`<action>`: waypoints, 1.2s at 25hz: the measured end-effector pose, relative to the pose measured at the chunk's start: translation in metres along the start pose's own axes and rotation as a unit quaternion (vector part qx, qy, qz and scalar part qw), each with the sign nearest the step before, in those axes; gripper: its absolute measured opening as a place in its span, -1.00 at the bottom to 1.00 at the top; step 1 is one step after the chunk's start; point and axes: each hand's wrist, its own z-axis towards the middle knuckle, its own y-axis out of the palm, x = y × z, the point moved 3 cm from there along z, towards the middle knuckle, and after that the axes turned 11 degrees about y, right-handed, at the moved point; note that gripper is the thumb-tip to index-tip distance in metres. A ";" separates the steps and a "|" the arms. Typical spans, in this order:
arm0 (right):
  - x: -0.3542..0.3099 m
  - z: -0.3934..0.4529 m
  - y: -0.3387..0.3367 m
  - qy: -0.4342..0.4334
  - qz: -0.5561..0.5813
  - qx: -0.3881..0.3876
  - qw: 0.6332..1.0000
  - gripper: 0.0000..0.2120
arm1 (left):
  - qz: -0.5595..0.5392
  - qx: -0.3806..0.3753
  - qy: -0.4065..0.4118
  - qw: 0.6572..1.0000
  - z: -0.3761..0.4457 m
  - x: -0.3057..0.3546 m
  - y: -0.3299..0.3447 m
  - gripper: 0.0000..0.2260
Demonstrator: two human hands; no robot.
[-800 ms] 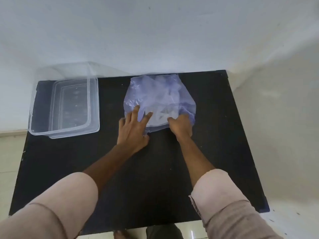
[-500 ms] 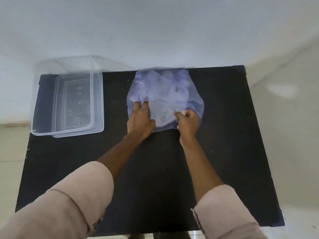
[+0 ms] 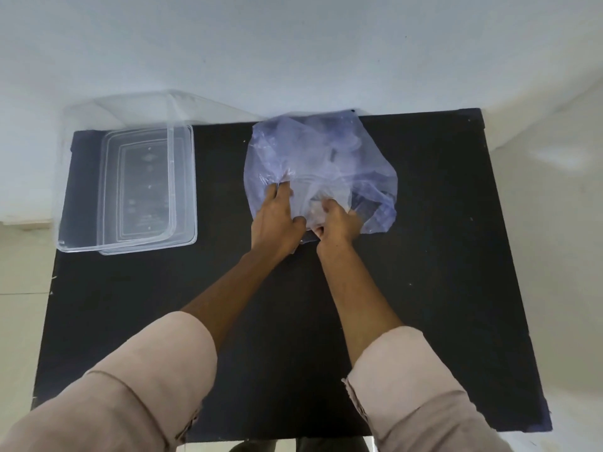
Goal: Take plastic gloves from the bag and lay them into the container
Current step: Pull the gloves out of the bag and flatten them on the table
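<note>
Both hands work the near edge of a crumpled, translucent bluish bag (image 3: 321,164) on a black desk (image 3: 440,288): the left hand (image 3: 275,220) pinches the film, the right hand (image 3: 339,221) apparently curls shut on it. Left of the grip, well apart, lies a clear rectangular container (image 3: 130,190).

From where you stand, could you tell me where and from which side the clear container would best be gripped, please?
Probably its near short rim, approached from the person's side with the left hand, which is nearer. The container stands open, long and shallow, with thin walls, at the table's far left; its lid seems to lie under it, so pinch the wall alone.
</note>
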 end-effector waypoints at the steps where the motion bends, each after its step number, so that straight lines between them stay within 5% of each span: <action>1: -0.003 -0.001 -0.003 -0.016 -0.022 0.013 1.000 -0.88 | 0.000 0.001 0.004 1.000 0.000 -0.001 -0.001 -0.46; 14: 0.084 -0.083 -0.142 0.026 -0.022 0.039 0.999 -0.92 | 0.074 -0.081 0.030 0.994 -0.047 -0.041 -0.009 -0.34; 18: 0.141 -0.101 -0.170 0.069 -0.004 0.058 0.996 -0.77 | 0.023 0.029 0.092 0.995 -0.122 -0.046 -0.030 -0.48; 22: 0.197 -0.123 -0.171 0.109 0.013 0.055 0.992 -0.86 | -0.205 0.076 -0.099 0.971 -0.257 -0.083 -0.023 -0.62; 26: 0.239 -0.139 -0.153 0.125 -0.006 0.040 0.991 -0.89 | -0.358 0.035 -0.328 0.873 -0.336 -0.108 -0.011 -0.67; 30: 0.261 -0.152 -0.140 0.121 -0.026 0.011 0.992 -0.92 | -0.457 0.018 -0.401 0.794 -0.339 -0.132 -0.014 -0.77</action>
